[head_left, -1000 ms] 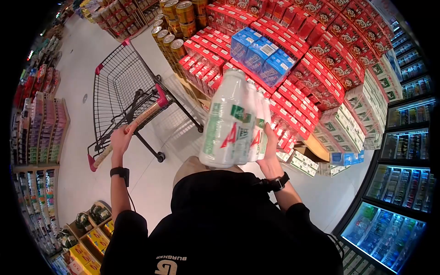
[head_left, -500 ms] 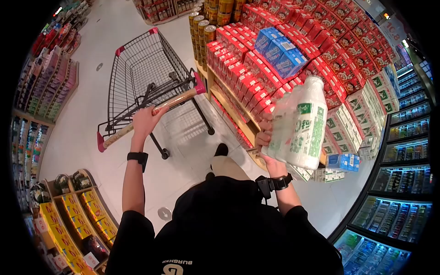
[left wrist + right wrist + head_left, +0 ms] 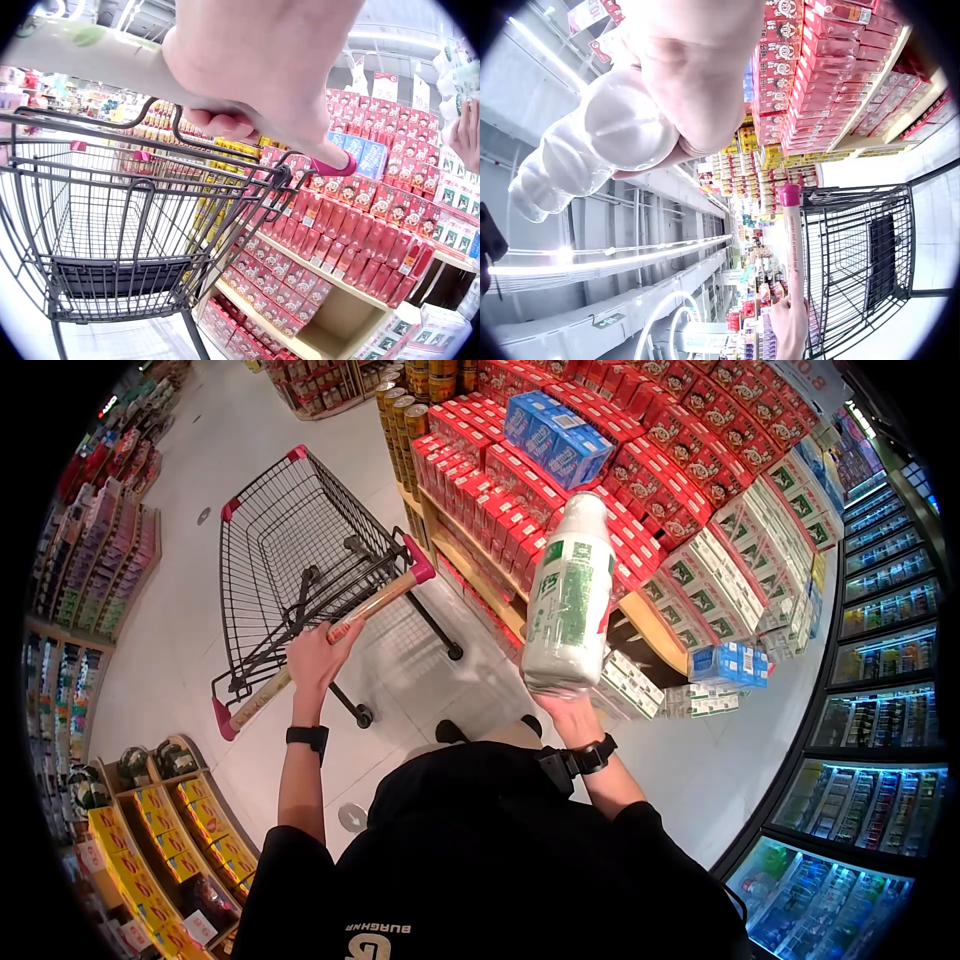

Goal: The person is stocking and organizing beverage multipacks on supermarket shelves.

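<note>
My left hand (image 3: 318, 660) has its fingers curled round the handle (image 3: 375, 600) of a shopping cart (image 3: 300, 550); the left wrist view shows the fingertips under the bar. My right hand (image 3: 570, 718) holds up a shrink-wrapped pack of white bottles (image 3: 568, 600) with green labels. In the head view one bottle of the pack faces me and covers most of the hand's fingers. Several bottle bottoms (image 3: 626, 124) stand in a row in the right wrist view, with the right hand (image 3: 705, 75) gripping beside them.
Red cartons (image 3: 490, 500) are stacked on a wooden display at the centre, with blue packs (image 3: 558, 438) on top. White-green cartons (image 3: 700, 580) stand to their right, and lit drink coolers (image 3: 870, 720) line the far right. Yellow boxes (image 3: 130, 870) fill a shelf at lower left.
The bottle pack has swung right, then back toward the middle, and turned so one bottle faces the head camera. The left hand has stayed on the cart handle.
</note>
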Demonstrator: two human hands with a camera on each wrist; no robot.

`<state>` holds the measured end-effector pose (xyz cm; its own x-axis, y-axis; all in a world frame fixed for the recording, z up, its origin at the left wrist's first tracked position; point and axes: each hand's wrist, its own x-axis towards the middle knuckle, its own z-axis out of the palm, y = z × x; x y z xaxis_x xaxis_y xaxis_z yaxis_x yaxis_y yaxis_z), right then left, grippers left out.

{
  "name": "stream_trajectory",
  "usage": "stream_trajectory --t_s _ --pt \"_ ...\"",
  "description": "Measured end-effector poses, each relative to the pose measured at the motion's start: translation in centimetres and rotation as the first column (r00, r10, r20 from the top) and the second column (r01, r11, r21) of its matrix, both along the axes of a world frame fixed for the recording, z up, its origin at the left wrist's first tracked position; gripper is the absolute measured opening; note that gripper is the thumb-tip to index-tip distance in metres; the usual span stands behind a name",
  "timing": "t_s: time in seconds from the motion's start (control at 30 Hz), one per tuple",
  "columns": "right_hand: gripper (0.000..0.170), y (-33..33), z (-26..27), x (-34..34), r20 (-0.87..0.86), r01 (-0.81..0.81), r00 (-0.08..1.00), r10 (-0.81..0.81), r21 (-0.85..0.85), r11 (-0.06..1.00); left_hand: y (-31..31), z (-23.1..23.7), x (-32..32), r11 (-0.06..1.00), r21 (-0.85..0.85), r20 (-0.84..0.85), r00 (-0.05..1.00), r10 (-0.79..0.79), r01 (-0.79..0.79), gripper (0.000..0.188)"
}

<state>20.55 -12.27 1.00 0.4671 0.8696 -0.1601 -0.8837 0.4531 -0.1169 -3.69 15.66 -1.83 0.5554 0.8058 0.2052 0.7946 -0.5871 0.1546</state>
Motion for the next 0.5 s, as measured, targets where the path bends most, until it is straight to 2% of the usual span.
stream_trajectory --t_s 0.03,0.13,0.2,0.23,0.3,0.37,0.47,0.5 --pt "0.058 -0.8 -0.7 0.3 0.029 -0.041 0.999 0.039 0.073 0.996 -0.9 0.0 0.0 1.0 0.015 0.004 1.0 0.009 -0.009 0.072" --pt "0.059 -3.0 -0.7 0.9 0.085 -0.109 0.991 0.1 0.109 0.988 -3.4 0.0 0.2 0.999 0.035 0.001 0.999 0.04 -0.04 0.071" --pt "0.058 -4.3 0.6 1.3 0.12 -0.117 0.986 0.114 0.019 0.993 -4.7 -0.2 0.2 0.996 0.062 -0.015 0.998 0.062 -0.061 0.071" --pt "0.059 -4.7 1.3 1.4 0.162 -0.051 0.985 0.067 -0.103 0.993 -5.7 0.2 0.5 0.996 0.052 -0.009 0.997 0.075 -0.074 0.072" --pt "0.059 -6.8 2.1 2.1 0.188 -0.11 0.974 0.128 -0.106 0.988 -7.1 0.2 0.8 0.994 0.019 -0.034 0.994 0.107 -0.106 0.073" --pt "0.055 -9.0 1.5 2.7 0.134 -0.113 0.983 0.129 -0.118 0.987 -8.3 0.1 0.9 0.986 -0.037 -0.064 0.985 0.157 -0.16 0.074" --pt "0.049 -12.3 0.7 4.5 0.073 -0.167 0.982 0.172 -0.073 0.983 -10.4 0.1 1.2 0.983 -0.025 -0.085 0.981 0.177 -0.179 0.073" --pt "0.049 -13.3 1.2 5.0 0.052 -0.177 0.982 0.181 -0.084 0.981 -11.3 0.0 1.4 0.983 0.022 -0.025 0.983 0.182 -0.182 0.071"
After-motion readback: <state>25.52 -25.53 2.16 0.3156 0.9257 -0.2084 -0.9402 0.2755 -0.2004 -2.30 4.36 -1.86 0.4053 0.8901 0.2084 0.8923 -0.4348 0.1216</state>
